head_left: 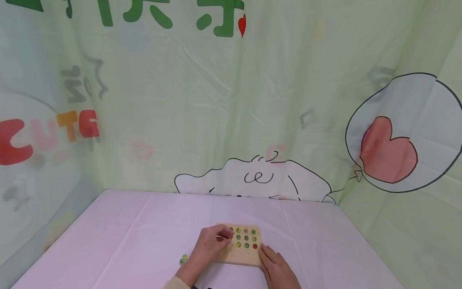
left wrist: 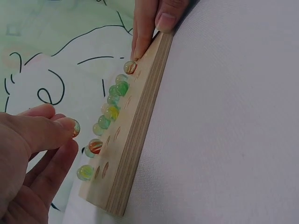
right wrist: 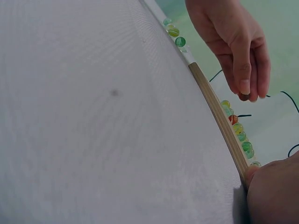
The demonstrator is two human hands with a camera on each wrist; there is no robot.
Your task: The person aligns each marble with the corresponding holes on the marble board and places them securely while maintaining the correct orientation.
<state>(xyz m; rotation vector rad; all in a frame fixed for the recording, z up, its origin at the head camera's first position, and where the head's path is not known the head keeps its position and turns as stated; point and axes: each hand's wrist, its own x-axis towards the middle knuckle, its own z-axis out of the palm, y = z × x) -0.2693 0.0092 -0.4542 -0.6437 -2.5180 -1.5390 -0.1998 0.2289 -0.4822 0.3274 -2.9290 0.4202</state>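
Observation:
My left hand (head_left: 211, 245) pinches a marble (left wrist: 76, 128) with orange-brown colouring between thumb and fingertips. It is above the left part of a pale wooden board (head_left: 238, 259) with rows of round hollows. Green, yellow and red-brown marbles sit in many of the hollows, among them a red-brown marble (head_left: 255, 246) near the right edge. The nearest row shows hollows without marbles. My right hand (head_left: 277, 268) lies at the board's near right corner, its fairly straight fingers along the right side and its thumb on the near edge (left wrist: 166, 35). The left hand hides part of the board.
Loose green and yellow marbles (head_left: 183, 259) lie on the table left of the board, beside my left forearm. A pale cloth covers the table (head_left: 144, 241). Printed curtains (head_left: 202, 100) rise behind the table and at both sides.

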